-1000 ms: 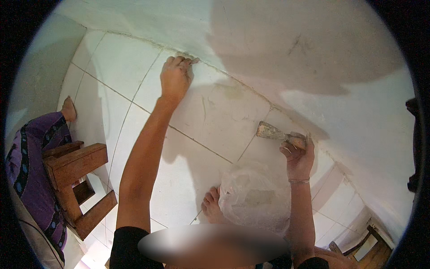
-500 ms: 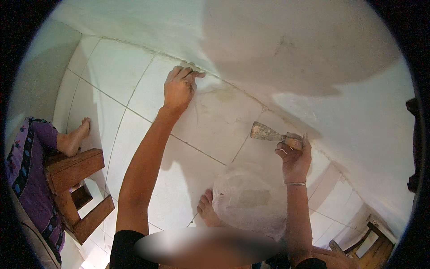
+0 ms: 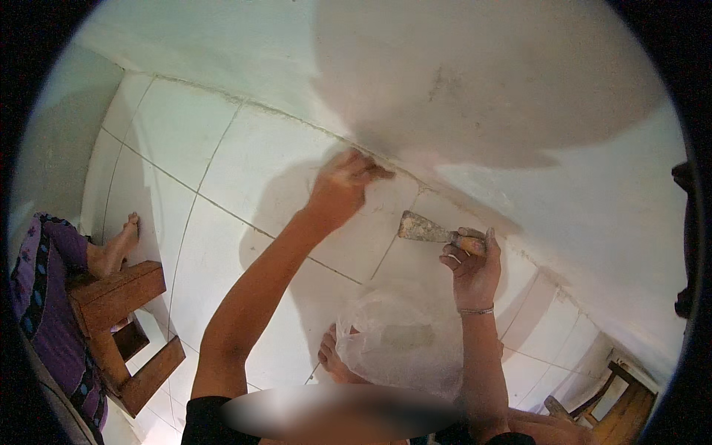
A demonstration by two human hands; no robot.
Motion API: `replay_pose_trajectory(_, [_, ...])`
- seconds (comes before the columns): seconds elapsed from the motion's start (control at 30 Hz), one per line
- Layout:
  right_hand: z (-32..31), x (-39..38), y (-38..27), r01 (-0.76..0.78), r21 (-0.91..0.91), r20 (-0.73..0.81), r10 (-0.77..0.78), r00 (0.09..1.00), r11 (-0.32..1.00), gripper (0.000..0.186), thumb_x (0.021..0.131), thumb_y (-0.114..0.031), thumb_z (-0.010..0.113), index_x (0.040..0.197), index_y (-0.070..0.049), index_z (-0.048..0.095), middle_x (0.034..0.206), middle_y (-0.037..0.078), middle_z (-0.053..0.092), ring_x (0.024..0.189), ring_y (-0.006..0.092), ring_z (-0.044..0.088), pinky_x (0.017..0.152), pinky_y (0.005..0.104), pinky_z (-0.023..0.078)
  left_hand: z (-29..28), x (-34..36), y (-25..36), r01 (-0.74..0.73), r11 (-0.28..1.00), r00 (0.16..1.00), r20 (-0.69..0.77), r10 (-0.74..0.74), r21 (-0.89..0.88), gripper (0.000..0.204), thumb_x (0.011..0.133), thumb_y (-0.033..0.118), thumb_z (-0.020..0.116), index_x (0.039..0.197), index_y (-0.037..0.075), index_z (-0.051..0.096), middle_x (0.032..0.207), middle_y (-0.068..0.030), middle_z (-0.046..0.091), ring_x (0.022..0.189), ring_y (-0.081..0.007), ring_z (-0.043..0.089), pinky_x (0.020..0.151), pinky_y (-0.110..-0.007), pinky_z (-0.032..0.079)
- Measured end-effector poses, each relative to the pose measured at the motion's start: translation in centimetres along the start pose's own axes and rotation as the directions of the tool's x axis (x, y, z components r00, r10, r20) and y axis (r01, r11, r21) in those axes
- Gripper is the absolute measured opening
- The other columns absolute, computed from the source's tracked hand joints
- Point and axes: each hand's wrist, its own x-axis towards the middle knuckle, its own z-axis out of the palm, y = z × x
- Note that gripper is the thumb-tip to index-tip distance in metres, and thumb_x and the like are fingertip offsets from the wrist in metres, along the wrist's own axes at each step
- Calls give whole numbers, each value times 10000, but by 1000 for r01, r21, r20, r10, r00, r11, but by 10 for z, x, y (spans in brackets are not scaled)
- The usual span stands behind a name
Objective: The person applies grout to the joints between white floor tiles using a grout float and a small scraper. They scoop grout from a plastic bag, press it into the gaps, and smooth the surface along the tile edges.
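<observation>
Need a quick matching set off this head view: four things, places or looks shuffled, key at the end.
1. Scraper
2. Bag
3. Bracelet
4. Purple cloth

A. Whitish, see-through
B. Around the right wrist
C. At the picture's far left
D. Held in the right hand

Pairs: 1-D, 2-A, 3-B, 4-C

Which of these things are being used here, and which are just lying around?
In use:
Scraper, held in the right hand
Left hand, blurred, where tiled floor meets wall

Apparently just around:
Wooden stool
Clear plastic bag, purpose unclear
</observation>
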Motion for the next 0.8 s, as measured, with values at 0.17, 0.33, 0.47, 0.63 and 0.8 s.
replay_pose_trajectory(0.17, [-2,5,-1,23,-65,-72,-28,997,998,487,1079,-446,550,1112,17,697,952,161,757,820,303,776,675,385,665,-35,-2,-45,194,955,981,-69,-183,223,496,748,-117,627,1100,182,810,1058,-64,732,1016,-313,662,906,-440,568])
replay_pose_trajectory(0.33, [-6,15,1,22,-65,-218,-36,975,998,479,1074,-429,566,1122,31,691,946,159,758,836,312,783,683,382,671,-23,1,-55,73,964,993,66,-93,257,486,727,-65,663,1116,189,805,1084,-49,732,1057,-300,665,957,-434,572])
replay_pose_trajectory(0.47, [-10,15,4,15,-48,-232,-26,972,999,465,1072,-421,575,1129,27,685,948,159,758,831,308,782,682,384,675,5,2,-31,-56,972,985,170,17,227,376,807,85,693,1158,177,789,1133,-33,723,1179,-252,610,1021,-387,514])
replay_pose_trajectory(0.63, [-14,12,11,-13,-15,-186,10,983,1000,461,1073,-430,573,1123,16,682,942,152,754,840,298,778,679,384,667,23,1,-9,-143,948,974,211,83,285,412,758,125,714,1166,152,768,1151,-49,708,1155,-278,636,998,-429,553])
replay_pose_trajectory(0.8, [-11,10,13,-40,5,-215,41,976,999,455,1072,-436,574,1126,2,685,936,140,753,824,285,770,686,385,658,33,6,30,-301,949,915,306,261,91,434,765,143,717,1198,160,750,1163,-50,713,1127,-285,647,1003,-433,549])
